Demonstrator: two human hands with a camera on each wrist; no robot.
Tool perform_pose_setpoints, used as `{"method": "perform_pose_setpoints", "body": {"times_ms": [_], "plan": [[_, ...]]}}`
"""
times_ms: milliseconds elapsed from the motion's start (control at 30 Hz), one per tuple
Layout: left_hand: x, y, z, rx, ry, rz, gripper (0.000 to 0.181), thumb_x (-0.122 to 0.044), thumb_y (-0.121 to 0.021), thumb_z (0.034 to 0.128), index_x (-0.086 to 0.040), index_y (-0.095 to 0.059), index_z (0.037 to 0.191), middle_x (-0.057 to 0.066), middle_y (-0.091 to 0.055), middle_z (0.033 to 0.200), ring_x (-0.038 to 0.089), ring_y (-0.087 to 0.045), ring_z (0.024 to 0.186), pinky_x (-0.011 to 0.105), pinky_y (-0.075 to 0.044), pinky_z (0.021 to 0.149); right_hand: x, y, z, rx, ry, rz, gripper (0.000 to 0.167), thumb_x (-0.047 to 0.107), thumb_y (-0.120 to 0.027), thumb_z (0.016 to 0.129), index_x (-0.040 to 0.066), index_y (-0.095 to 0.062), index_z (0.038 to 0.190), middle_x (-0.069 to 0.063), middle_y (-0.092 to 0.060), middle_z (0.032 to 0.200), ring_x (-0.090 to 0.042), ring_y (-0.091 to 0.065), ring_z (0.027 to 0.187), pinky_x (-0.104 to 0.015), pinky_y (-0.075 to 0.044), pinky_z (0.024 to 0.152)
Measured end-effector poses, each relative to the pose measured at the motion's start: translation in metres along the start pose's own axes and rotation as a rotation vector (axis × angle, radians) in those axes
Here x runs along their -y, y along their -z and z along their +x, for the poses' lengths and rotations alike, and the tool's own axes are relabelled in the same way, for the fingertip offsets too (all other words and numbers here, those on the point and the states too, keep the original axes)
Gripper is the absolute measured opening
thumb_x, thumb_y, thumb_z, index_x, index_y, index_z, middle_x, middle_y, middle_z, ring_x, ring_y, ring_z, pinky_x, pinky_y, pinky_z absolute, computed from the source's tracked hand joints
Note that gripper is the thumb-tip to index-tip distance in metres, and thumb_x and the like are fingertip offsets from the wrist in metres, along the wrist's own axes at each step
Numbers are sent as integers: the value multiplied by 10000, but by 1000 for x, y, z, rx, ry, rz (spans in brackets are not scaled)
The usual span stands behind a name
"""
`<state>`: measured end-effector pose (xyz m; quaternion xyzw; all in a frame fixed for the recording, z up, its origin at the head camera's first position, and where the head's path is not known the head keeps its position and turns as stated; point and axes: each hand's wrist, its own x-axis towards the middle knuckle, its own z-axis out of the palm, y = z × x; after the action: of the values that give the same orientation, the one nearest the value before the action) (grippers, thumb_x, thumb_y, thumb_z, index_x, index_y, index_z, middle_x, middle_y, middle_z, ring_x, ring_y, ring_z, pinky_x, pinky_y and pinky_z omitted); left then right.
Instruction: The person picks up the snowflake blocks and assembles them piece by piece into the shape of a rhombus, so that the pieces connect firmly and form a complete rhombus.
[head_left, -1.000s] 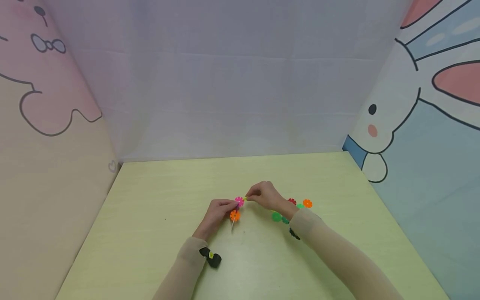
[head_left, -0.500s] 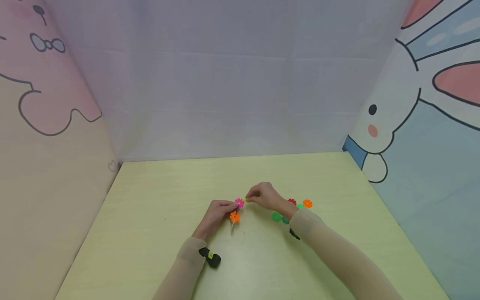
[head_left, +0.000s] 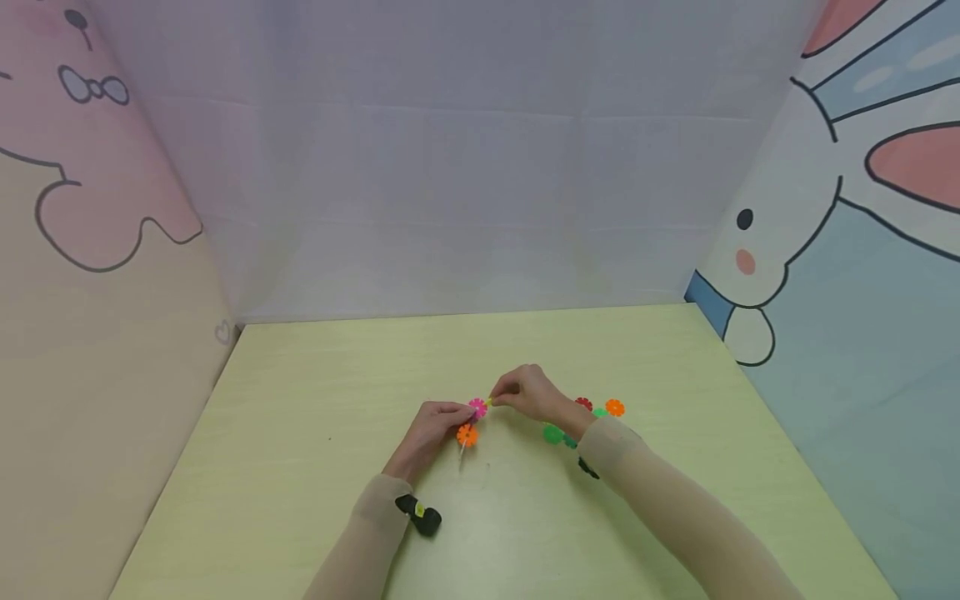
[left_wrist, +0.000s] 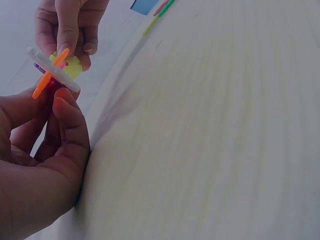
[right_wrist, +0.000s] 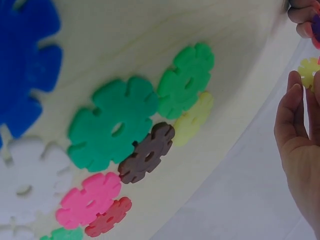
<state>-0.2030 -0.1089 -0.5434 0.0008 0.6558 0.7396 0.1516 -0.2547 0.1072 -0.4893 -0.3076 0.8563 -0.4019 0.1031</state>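
Observation:
Between thumb and fingers, my left hand (head_left: pixel 429 432) pinches a small cluster of slotted plastic snowflake discs joined at angles. Pink (head_left: pixel 477 408) is at its top in the head view, orange (head_left: pixel 467 435) below. A white disc (left_wrist: pixel 37 54) and the edge of a purple disc (left_wrist: pixel 38 68) show in the left wrist view. Just right of the cluster, my right hand (head_left: pixel 531 393) pinches a yellow snowflake disc (left_wrist: pixel 73 67) against the pink one. Whether their slots are engaged, I cannot tell. Both hands are slightly above the table.
Loose snowflake discs lie on the table under my right forearm, including dark green (right_wrist: pixel 114 125), brown (right_wrist: pixel 147 154), white (right_wrist: pixel 35 175) and blue (right_wrist: pixel 20 65). An orange disc (head_left: pixel 615 407) lies at their right end. Printed cloth walls (head_left: pixel 480 208) border the table (head_left: pixel 337 358).
The joined discs and both hands have shifted down very slightly in the head view. The grasps look the same, and the loose discs have stayed put.

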Motion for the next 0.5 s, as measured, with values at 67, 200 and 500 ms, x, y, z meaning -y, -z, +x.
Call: {"method": "perform_pose_setpoints", "body": {"times_ms": [67, 200, 500], "plan": [[0, 0, 0, 0, 1, 5, 263, -183, -706, 877, 54, -725, 990, 125, -690, 941, 169, -616, 814, 285, -508, 756, 0, 0, 0, 6, 5, -7, 34, 92, -730, 845, 83, -757, 862, 71, -692, 810, -81, -630, 750, -243, -510, 670], [-1, 0, -1, -6, 1, 0, 247, -167, -702, 879, 54, -726, 988, 129, -691, 943, 169, -615, 807, 286, -510, 755, 2, 0, 0, 5, 3, -9, 35, 82, -729, 844, 89, -759, 861, 67, -695, 810, -76, -632, 747, -243, -510, 659], [-1, 1, 0, -14, 21, -29, 235, -142, -699, 881, 65, -721, 990, 136, -687, 966, 165, -619, 818, 285, -510, 759, 1, -4, 0, -9, 8, -38, 32, 95, -730, 848, 103, -758, 862, 83, -689, 807, -51, -620, 734, -232, -508, 659]]}}
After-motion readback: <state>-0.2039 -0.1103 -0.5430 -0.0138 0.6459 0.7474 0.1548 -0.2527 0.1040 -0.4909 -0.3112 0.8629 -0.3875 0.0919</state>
